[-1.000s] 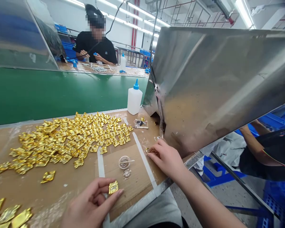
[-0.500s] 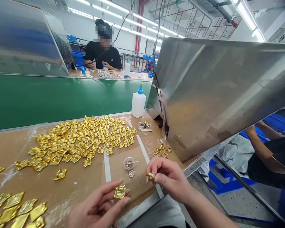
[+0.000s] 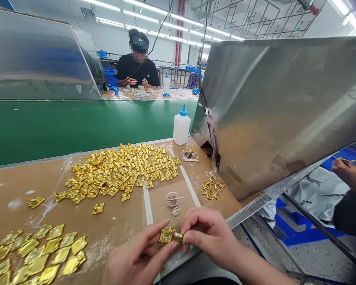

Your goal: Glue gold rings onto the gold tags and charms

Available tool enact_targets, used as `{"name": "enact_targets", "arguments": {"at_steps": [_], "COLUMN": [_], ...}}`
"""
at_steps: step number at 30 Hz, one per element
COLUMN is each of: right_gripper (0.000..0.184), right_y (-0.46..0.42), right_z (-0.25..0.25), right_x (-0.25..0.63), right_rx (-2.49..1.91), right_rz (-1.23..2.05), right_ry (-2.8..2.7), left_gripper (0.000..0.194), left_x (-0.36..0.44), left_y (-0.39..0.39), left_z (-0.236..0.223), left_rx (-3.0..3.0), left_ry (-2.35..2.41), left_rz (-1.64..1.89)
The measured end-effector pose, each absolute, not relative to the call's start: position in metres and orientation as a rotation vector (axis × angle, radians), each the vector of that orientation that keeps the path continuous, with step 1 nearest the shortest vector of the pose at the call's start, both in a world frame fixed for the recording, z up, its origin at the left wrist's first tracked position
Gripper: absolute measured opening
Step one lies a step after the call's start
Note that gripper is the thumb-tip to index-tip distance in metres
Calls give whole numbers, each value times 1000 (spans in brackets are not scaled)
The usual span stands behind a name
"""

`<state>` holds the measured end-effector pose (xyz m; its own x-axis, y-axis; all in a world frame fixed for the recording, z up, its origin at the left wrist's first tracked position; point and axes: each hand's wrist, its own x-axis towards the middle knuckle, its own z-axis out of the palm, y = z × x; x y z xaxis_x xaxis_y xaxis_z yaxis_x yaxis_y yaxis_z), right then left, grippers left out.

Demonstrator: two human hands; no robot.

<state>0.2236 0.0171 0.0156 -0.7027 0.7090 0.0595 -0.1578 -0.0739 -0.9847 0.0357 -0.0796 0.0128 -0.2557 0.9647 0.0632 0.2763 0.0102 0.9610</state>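
Note:
My left hand [image 3: 144,253] pinches a small square gold metal piece [image 3: 165,235] between thumb and fingers. Right beside it, my right hand [image 3: 210,233] grips a gold ring [image 3: 177,236] at its fingertips. The ring is close up against the square piece's edge; whether they touch, I cannot tell. Beyond my hands stands a small clear cup [image 3: 172,199] with a thin stick lying in it, and a shiny clear patch [image 3: 175,213] lies just in front. Several loose gold rings [image 3: 210,194] lie on the table to the right of the cup.
A wide heap of gold pieces [image 3: 121,170] covers the table's middle, with more gold pieces [image 3: 47,253] at front left. A white bottle [image 3: 182,128] stands at the back. A metal panel [image 3: 279,118] slopes along the right. A co-worker [image 3: 138,69] sits across the green surface [image 3: 77,132].
My right hand has left the loose rings with one ring and come left to the gold piece. My left hand keeps hold of that piece. The view has turned left.

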Motion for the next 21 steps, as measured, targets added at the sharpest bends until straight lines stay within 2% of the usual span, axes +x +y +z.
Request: {"name": "enact_targets", "arguments": {"at_steps": [3,6,21], "right_gripper": [16,11,11], "right_y": [15,14,11], "right_z": [20,26,34], "right_x": [223,223,211], "right_rx": [-656,-686,-851], "right_rz": [1542,1396,1238], "right_ry": [-1841,-1979,-2266], "left_gripper": [34,39,40], "left_x": [30,28,31], "left_y": [-83,-86,-91], "left_z": [8,4,1], "left_rx": [1579,1755,2260], "left_ry": [1662,1697,1820], "left_rz": [1300,1292,880]}}
